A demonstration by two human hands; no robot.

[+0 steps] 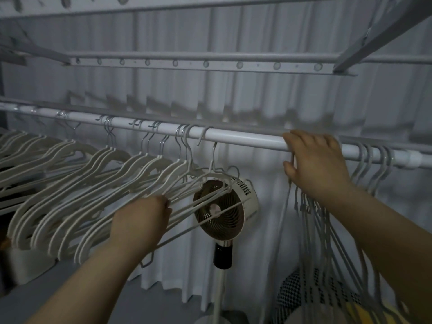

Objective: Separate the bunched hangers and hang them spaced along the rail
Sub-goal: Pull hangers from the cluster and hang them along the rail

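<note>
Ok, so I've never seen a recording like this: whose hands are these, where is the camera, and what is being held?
No machine here: these are a person's two bare hands, filmed by one wide-angle camera worn on the head, so you see what that person sees. A white rail runs across. On its left part hang white hangers in small groups; the left hand grips the lower bars of the nearest ones. The right hand curls over the rail, above a tight bunch of thin grey hangers; whether it also pinches a hook I cannot tell. Behind stands a round fan before a white curtain.
</note>
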